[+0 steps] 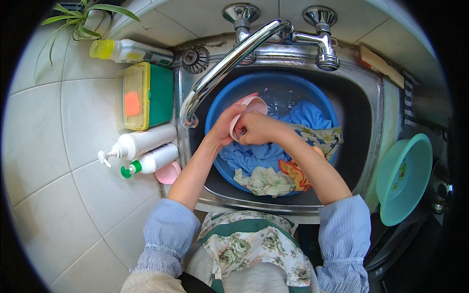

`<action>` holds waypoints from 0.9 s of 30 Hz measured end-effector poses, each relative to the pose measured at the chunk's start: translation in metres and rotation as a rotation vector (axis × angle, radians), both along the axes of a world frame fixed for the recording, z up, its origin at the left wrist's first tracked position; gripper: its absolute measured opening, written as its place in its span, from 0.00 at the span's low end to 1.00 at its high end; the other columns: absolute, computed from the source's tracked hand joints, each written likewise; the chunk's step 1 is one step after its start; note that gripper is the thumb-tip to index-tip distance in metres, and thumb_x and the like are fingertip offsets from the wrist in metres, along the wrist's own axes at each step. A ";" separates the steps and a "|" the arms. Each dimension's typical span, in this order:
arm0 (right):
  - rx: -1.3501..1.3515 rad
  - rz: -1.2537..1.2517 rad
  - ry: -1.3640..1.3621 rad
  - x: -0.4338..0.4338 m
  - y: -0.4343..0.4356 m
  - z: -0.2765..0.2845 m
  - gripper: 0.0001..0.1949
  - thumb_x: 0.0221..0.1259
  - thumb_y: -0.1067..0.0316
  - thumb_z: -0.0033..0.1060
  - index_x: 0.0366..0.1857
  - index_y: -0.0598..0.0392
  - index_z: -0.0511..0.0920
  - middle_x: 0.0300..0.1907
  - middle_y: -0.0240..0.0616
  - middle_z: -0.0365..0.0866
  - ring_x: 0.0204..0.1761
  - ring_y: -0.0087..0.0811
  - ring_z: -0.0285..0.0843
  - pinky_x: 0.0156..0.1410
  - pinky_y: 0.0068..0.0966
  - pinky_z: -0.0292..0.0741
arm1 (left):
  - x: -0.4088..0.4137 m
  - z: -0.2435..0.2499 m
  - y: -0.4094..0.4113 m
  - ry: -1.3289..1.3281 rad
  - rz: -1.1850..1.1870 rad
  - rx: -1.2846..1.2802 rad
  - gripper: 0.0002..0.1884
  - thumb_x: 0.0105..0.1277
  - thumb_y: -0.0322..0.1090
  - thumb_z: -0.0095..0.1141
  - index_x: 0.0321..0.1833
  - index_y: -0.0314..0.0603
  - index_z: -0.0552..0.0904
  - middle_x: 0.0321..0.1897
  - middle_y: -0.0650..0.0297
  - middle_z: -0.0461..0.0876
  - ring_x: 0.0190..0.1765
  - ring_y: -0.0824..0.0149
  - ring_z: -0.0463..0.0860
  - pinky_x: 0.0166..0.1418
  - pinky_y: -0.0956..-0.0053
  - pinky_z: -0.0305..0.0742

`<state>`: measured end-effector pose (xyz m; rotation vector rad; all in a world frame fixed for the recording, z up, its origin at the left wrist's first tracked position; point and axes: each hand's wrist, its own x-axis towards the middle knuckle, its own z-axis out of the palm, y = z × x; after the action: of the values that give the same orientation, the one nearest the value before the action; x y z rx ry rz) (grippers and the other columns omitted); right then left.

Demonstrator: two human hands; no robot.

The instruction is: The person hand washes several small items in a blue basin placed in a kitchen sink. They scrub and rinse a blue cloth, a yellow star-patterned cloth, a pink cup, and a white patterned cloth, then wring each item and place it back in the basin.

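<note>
My left hand is closed around a small pink bowl, tilted above the blue plastic basin. The fingers of my right hand are curled inside the bowl's near side; whether they hold anything is hidden. Under my hands the basin contains wet blue cloth, a pale crumpled cloth, an orange cloth with red edging and a star-patterned cloth draped over the right rim. Some water with suds lies in the far part of the basin.
The basin sits in a metal sink beneath a chrome faucet spout. At left are a green box with a yellow lid, a white pump bottle, a green-topped pump bottle and a pink dish. A brush and a turquoise basin stand right.
</note>
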<state>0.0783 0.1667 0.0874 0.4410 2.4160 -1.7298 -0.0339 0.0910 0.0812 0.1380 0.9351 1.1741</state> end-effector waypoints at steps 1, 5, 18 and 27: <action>0.104 0.019 0.007 -0.002 -0.002 0.001 0.06 0.39 0.68 0.59 0.23 0.54 0.80 0.25 0.43 0.80 0.30 0.37 0.81 0.35 0.31 0.75 | -0.001 0.001 0.000 0.032 -0.020 -0.002 0.27 0.62 0.40 0.45 0.65 0.39 0.65 0.50 0.53 0.76 0.52 0.62 0.78 0.54 0.70 0.74; 0.511 0.002 -0.107 -0.002 -0.014 -0.005 0.05 0.46 0.66 0.57 0.23 0.51 0.82 0.28 0.42 0.83 0.34 0.38 0.83 0.37 0.33 0.78 | 0.000 -0.011 -0.006 0.146 0.016 -0.141 0.26 0.61 0.37 0.47 0.63 0.39 0.66 0.51 0.55 0.76 0.52 0.65 0.77 0.53 0.72 0.74; 0.497 -0.295 -0.568 0.014 0.030 -0.136 0.17 0.53 0.72 0.49 0.49 0.56 0.74 0.47 0.52 0.78 0.48 0.48 0.77 0.55 0.42 0.73 | -0.018 -0.008 -0.022 -0.553 0.108 -0.025 0.34 0.62 0.59 0.39 0.64 0.42 0.65 0.56 0.44 0.70 0.48 0.39 0.77 0.43 0.45 0.76; -0.277 -0.911 -0.258 0.030 0.050 -0.137 0.14 0.54 0.66 0.54 0.40 0.62 0.80 0.43 0.45 0.81 0.46 0.36 0.79 0.52 0.27 0.72 | -0.021 -0.019 -0.022 -0.378 0.141 -0.064 0.32 0.63 0.57 0.42 0.64 0.43 0.64 0.56 0.47 0.71 0.51 0.44 0.77 0.45 0.48 0.77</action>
<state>0.1084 0.2166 -0.0500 1.7843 1.8366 -2.0572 -0.0553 0.0687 0.0625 -0.1991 0.6536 1.2441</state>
